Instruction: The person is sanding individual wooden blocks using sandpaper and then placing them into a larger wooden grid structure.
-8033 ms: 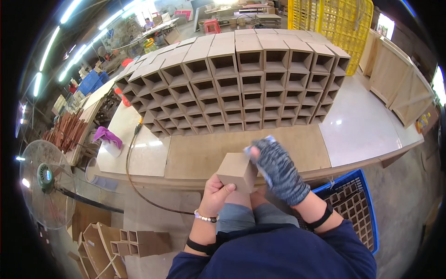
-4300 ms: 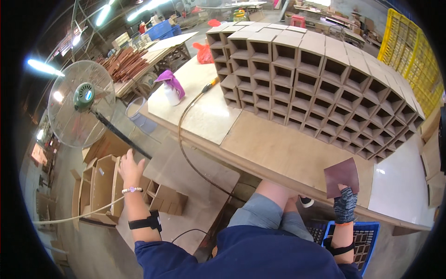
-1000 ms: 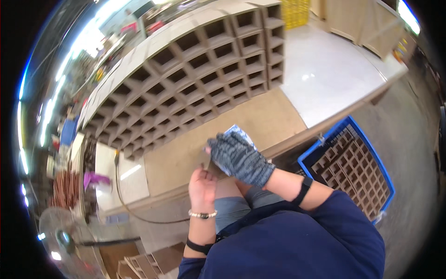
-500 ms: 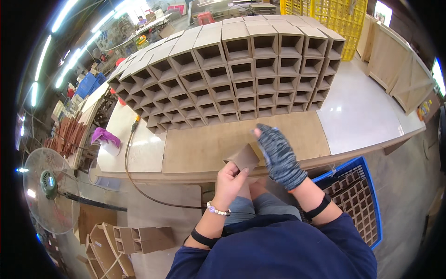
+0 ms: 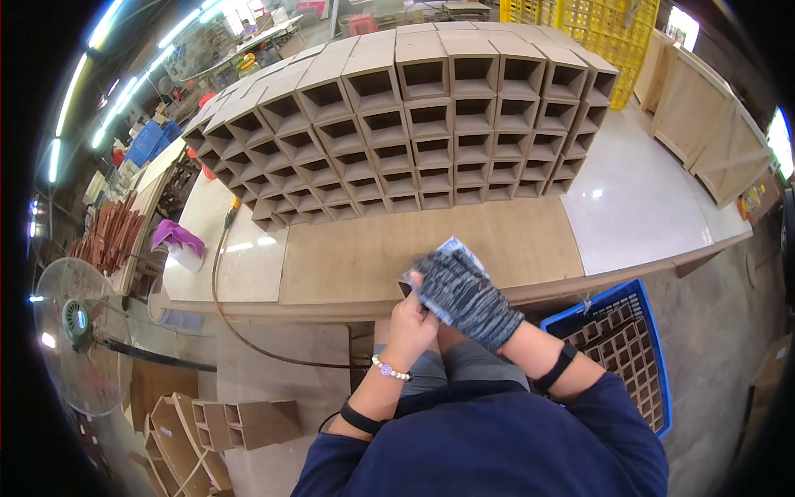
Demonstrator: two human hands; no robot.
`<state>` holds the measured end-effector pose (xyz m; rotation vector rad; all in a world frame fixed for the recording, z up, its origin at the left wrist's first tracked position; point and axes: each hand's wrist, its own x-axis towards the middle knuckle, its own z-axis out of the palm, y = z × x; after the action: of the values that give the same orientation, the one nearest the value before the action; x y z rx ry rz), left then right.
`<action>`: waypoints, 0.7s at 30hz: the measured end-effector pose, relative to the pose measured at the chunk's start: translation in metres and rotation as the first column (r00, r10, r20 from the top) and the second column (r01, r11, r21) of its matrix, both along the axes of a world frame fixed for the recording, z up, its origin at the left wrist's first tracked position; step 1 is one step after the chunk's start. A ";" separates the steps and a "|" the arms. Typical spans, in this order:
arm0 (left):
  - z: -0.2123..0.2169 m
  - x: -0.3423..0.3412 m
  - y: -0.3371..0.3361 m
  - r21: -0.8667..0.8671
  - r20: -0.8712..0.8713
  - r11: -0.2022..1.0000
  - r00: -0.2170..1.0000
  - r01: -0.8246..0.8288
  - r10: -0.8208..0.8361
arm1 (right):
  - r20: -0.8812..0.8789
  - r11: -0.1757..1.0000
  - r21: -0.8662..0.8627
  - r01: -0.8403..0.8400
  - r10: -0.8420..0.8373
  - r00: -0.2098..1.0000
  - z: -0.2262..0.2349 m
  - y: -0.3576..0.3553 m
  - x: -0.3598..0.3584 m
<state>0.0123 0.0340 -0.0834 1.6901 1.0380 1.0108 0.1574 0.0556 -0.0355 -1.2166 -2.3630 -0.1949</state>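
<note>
My left hand, bare with a bead bracelet, grips a small brown square-tube box in front of the table edge. My right hand, in a grey-and-black knitted glove, lies over that box and hides most of it. Under the gloved fingers is a thin blue-and-white sheet, its edges showing above and below them. The sheet's kind is not clear. Beyond both hands, a large stack of similar open-ended square boxes stands in rows on the table.
The table has a wooden board in its middle. A cable hangs over its front edge. At right stands a blue crate holding more boxes. A fan and several wooden pieces are at lower left; yellow crates stand behind.
My gloved right hand has come down and left onto the box, with the blue-and-white sheet under its fingers. My left hand keeps its grip on the box.
</note>
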 end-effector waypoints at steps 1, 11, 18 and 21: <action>0.000 0.003 0.002 0.023 0.014 0.999 1.000 -0.026 0.026 | -0.032 0.993 0.120 0.005 -0.001 0.999 -0.010 0.005 0.005; 0.021 0.005 -0.001 0.003 -0.048 0.990 0.989 -0.142 0.142 | -0.001 0.998 -0.061 0.032 -0.032 0.999 0.003 0.007 -0.010; 0.016 0.018 -0.004 0.115 -0.085 0.979 0.981 -0.166 0.176 | -0.183 0.998 0.050 -0.028 0.036 0.982 -0.006 -0.012 0.011; 0.015 0.018 -0.005 0.200 -0.024 0.963 0.982 -0.179 0.187 | -0.146 0.975 -0.223 -0.019 -0.014 0.989 -0.033 0.001 0.015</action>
<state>0.0301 0.0292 -0.0682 1.8064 1.1709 1.2360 0.1723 0.0568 -0.0684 -1.2821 -2.3040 0.1619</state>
